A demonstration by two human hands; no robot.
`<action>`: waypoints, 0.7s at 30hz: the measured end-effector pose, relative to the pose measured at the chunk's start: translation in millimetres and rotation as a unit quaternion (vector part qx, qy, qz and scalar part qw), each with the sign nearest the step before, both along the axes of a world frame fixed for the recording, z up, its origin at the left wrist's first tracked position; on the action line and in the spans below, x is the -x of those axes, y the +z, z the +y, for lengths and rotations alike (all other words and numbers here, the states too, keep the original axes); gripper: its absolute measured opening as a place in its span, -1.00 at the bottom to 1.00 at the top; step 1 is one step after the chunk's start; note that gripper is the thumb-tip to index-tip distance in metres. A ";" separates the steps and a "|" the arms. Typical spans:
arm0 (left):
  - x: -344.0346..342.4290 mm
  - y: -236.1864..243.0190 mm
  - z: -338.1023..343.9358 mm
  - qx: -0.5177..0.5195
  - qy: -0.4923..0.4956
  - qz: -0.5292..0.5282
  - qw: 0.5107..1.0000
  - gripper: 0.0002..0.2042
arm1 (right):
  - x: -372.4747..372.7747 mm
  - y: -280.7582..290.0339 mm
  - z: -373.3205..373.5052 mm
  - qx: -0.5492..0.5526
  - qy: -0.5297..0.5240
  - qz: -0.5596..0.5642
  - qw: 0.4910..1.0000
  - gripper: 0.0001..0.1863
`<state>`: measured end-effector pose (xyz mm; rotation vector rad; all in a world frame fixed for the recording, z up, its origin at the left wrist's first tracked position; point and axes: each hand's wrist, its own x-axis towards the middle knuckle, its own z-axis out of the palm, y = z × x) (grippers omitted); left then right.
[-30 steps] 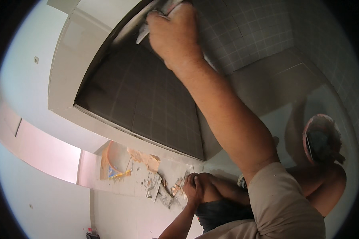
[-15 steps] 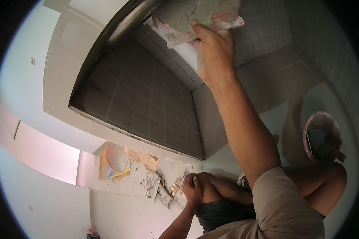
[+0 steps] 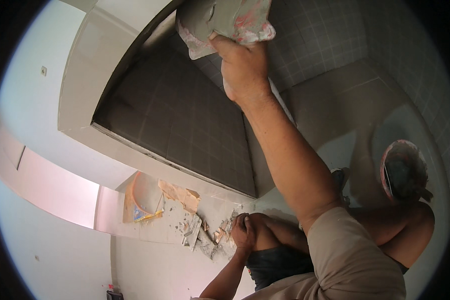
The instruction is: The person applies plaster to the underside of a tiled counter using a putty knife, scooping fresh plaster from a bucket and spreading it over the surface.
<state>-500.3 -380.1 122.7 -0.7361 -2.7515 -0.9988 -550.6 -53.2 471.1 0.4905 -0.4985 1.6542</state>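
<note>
Grey mortar cakes the flat pink-edged trowel pad (image 3: pixel 225 20), up at the far top against the grey tiled wall (image 3: pixel 185 115), and the right hand (image 3: pixel 242 70) grips it tight from below. Near the bottom, the left hand (image 3: pixel 244 231) rests cupped over the bent knee (image 3: pixel 265 235), beside scattered tile rubble (image 3: pixel 200 232).

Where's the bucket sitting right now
In the head view the round bucket sits at the far right on the grey floor, right of the raised right arm and just above the bent knee.
</note>
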 end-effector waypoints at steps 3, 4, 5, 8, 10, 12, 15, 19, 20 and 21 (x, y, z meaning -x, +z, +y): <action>-0.6 2.2 3.3 0.000 -0.003 -0.002 1.000 -0.72 | 6.7 -0.8 -21.4 0.003 -0.080 -0.028 0.996 -0.70; -1.0 2.5 3.0 0.004 -0.002 -0.005 1.000 -0.72 | 2.5 -1.5 -32.7 -0.009 -0.126 -0.067 0.990 -0.70; -1.8 2.2 2.6 0.004 -0.001 -0.006 1.000 -0.72 | -2.7 -2.7 -43.8 -0.022 -0.172 -0.106 0.979 -0.70; -0.5 0.5 6.2 0.013 -0.009 0.014 1.000 -0.72 | -10.1 -10.1 -77.7 -0.032 -0.098 -0.169 0.980 -0.73; -2.9 -0.3 6.2 0.003 -0.006 0.022 1.000 -0.72 | -14.5 -20.0 -90.1 -0.077 -0.093 -0.169 0.978 -0.58; -6.9 5.8 3.2 -0.005 -0.007 0.022 1.000 -0.73 | -25.0 -35.6 -96.8 -0.093 -0.016 -0.125 0.988 -0.51; -6.2 3.8 -1.8 -0.015 -0.008 0.021 1.000 -0.73 | -58.7 -55.1 -79.1 -0.025 0.082 -0.121 0.989 -0.43; -8.5 8.6 -2.6 -0.004 -0.005 0.028 1.000 -0.73 | -91.0 -59.7 26.9 -0.030 0.132 -0.189 0.973 -0.47; -7.7 9.2 1.2 -0.004 -0.011 0.028 1.000 -0.73 | -97.5 -52.0 56.0 -0.039 0.112 -0.179 0.977 -0.47; -6.9 7.6 1.4 -0.003 -0.010 0.026 1.000 -0.73 | -95.8 -44.5 83.9 -0.029 0.121 -0.156 0.980 -0.47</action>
